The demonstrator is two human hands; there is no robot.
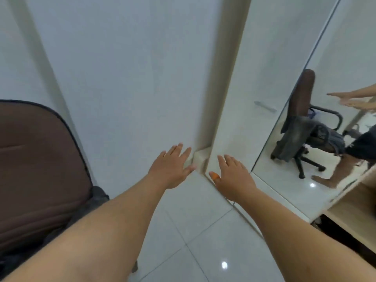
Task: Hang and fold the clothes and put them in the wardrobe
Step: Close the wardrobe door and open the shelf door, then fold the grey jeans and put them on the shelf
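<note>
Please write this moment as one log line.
left hand: open, empty | right hand: open, empty | clothes: on chair

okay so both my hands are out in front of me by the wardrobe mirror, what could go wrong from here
1. Both hands are empty: left hand, right hand. The dark clothes, seen in the mirror, lie draped on the chair beside you, easy to forget.
2. The glossy tiled floor could be slippery under bare feet.
</note>
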